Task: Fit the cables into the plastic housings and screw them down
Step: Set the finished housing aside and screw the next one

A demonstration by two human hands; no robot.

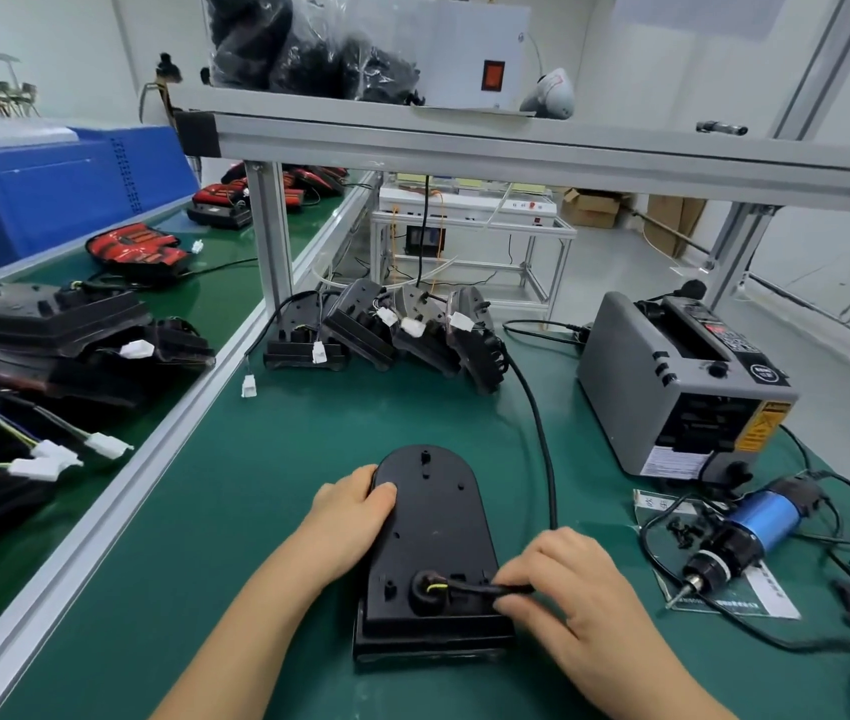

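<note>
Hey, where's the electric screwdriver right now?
The electric screwdriver lies at the right of the head view, on a paper sheet in front of the grey tape dispenser.

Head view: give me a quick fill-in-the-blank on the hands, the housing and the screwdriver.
The left hand holds the black housing at its ____ edge.
The right hand pinches the black ____ at the housing's near end.
The electric screwdriver lies untouched on the green mat; its body is ____.
Missing: left; cable; blue.
</note>
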